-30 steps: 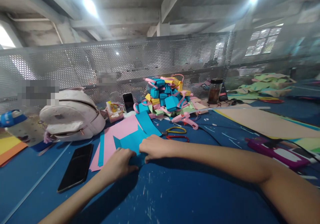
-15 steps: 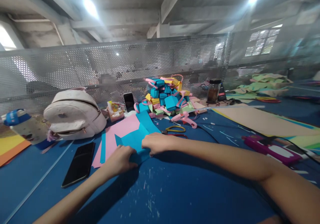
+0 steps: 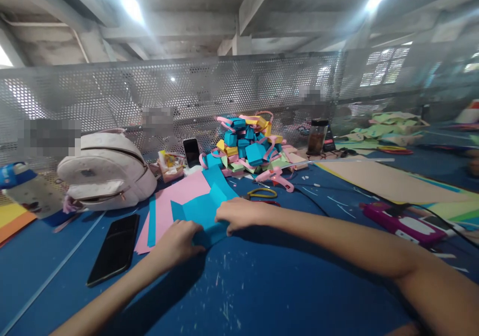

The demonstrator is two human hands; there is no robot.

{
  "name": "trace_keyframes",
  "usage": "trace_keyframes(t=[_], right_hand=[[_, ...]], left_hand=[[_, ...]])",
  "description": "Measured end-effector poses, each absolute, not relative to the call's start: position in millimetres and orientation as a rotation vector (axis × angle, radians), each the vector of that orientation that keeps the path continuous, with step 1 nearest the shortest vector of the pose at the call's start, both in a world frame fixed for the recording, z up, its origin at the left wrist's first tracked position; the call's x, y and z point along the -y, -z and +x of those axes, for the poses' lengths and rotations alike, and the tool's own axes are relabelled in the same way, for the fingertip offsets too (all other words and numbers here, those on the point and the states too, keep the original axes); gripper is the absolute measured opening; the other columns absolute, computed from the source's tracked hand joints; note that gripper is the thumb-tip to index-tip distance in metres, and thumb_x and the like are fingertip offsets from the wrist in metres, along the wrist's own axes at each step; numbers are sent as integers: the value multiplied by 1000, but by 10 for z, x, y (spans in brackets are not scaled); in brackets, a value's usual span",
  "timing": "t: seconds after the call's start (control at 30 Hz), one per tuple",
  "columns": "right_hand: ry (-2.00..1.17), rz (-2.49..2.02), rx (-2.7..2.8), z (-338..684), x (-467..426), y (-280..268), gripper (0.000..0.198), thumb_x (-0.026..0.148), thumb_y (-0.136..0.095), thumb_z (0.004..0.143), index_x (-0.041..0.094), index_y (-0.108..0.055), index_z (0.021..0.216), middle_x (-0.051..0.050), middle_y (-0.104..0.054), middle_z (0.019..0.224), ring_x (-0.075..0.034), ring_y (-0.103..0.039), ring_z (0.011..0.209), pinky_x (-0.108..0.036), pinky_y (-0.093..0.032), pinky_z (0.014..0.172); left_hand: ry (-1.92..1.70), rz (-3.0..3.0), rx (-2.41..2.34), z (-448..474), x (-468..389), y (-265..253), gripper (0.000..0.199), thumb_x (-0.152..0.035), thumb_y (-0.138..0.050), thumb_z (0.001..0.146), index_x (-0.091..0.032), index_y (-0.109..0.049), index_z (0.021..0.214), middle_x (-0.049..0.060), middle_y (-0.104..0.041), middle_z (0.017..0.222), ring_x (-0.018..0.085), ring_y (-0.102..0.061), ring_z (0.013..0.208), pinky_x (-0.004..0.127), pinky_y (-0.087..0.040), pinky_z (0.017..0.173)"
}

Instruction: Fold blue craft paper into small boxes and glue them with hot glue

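Blue paper (image 3: 196, 210) overlaps the pink sheets (image 3: 183, 187) and the bare worktop (image 3: 262, 291). Left hand (image 3: 182, 239) and right hand (image 3: 241, 213) each close a grip on its near edge, set apart, probably to keep it straight; the pink glue gun (image 3: 275, 177) lies beyond, seemingly parked clear of the paper.

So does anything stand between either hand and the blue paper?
Nothing visible: the left hand and right hand both grip the blue paper near its front edge. The glue gun lies farther back.
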State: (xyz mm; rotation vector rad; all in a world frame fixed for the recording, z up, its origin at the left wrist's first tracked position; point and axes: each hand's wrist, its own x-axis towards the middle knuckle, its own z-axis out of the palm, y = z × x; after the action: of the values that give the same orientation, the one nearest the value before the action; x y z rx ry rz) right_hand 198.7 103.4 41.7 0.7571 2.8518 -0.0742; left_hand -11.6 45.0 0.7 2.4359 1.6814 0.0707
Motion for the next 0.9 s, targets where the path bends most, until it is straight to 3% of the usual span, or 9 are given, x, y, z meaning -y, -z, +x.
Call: trace_keyframes(t=[0.23,0.4,0.6,0.77,0.9], right_hand=[[50,798,-2848,1999,-931,-442,27,27,-78,77,17,-72,101,-9,-72,97,-25,-66,92,-25,-35,57],[48,802,-2878,1976,-965,-403,29,29,-81,73,17,-72,97,-8,-72,97,-25,-66,92,-25,-31,54],[101,757,-2913,1936,-1054,-363,25,34,-82,72,16,-72,87,-5,-71,84,-22,-65,83,-26,-23,49],[187,712,-3002,1918,-1064,-252,24,39,-72,82,15,-72,84,-4,-69,77,-18,-62,76,-25,-23,50],[283,682,-3084,1920,-1078,-165,25,37,-66,89,13,-73,85,-4,-69,76,-16,-59,72,-24,-25,52]], left_hand=[[10,2502,-1706,-107,-437,-110,37,-27,-73,70,-23,-72,106,7,-75,99,29,-65,97,36,-45,85],[42,2524,-1683,-31,-480,-213,23,-31,-75,68,-22,-75,88,4,-75,89,27,-67,86,35,-46,80],[22,2540,-1681,-51,-508,-215,30,-28,-77,67,-21,-75,96,7,-76,94,30,-67,93,37,-46,83],[-9,2543,-1653,-25,-546,-136,36,-26,-72,73,-24,-72,109,6,-75,105,28,-67,99,34,-47,82],[-18,2549,-1623,72,-558,-84,28,-39,-62,86,-21,-75,101,9,-77,95,26,-69,87,30,-46,72]])
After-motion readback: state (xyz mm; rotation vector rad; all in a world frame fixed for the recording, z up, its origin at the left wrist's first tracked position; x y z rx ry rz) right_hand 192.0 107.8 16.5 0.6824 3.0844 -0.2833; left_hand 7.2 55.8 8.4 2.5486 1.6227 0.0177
